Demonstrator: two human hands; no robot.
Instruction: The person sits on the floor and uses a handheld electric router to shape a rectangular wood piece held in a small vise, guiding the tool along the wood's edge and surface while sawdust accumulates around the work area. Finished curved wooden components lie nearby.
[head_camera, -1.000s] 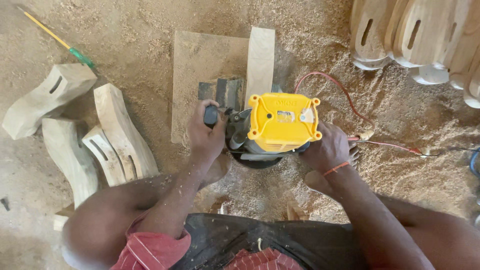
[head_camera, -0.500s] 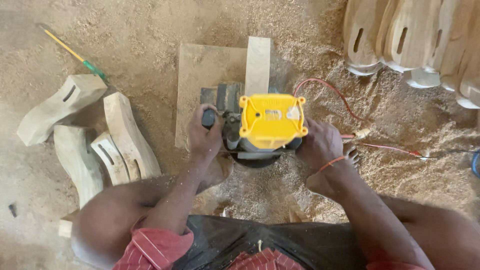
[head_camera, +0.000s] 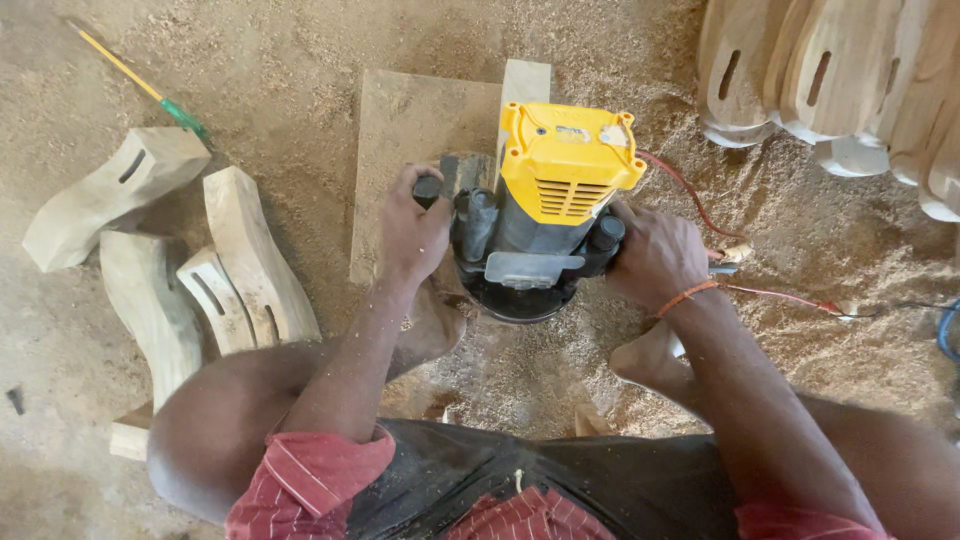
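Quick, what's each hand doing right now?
Left hand: closed on the left black handle knob of the yellow-topped router.
Right hand: closed on its right knob.

Woodworking workshop, sawdust floor (head_camera: 300, 60), carved wooden pieces (head_camera: 250, 260)

Router (head_camera: 545, 215): yellow motor cap, black body and round base, standing upright on a flat wooden board (head_camera: 420, 150) that lies on the sawdust floor. Left hand (head_camera: 412, 235) and right hand (head_camera: 655, 255) each wrapped around a black side knob.
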